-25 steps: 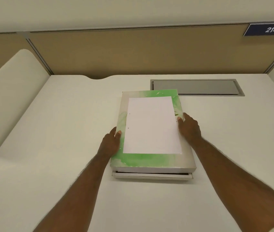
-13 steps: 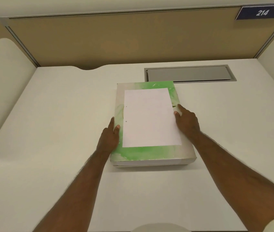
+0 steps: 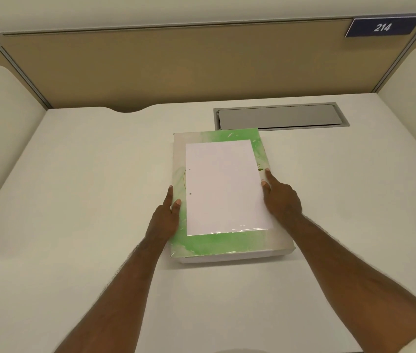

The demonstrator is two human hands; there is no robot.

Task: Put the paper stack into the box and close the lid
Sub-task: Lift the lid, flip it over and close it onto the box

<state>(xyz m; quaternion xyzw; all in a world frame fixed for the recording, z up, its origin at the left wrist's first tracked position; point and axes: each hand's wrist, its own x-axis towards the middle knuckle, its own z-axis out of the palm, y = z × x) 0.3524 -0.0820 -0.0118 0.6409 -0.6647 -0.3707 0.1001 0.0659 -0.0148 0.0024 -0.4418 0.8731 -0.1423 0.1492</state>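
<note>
A flat box with a green-and-white lid (image 3: 227, 247) lies in the middle of the white desk (image 3: 87, 200). The lid sits down over the base, of which only a thin white strip (image 3: 227, 259) shows at the near edge. A white sheet (image 3: 224, 187) with two punch holes lies flat on the lid. My left hand (image 3: 165, 220) holds the lid's left edge, thumb on top. My right hand (image 3: 282, 200) holds the right edge, fingertips on the lid next to the sheet. What is inside the box is hidden.
A grey cable hatch (image 3: 278, 118) is set into the desk just behind the box. A tan partition (image 3: 176, 67) with a blue sign reading 214 (image 3: 382, 27) closes the back. Cream dividers stand at the left (image 3: 0, 118) and right (image 3: 415, 98).
One second ago the lid hung a little above the base with a gap showing. Both hands have lowered it, and it now covers the base. My hands stay on its sides.
</note>
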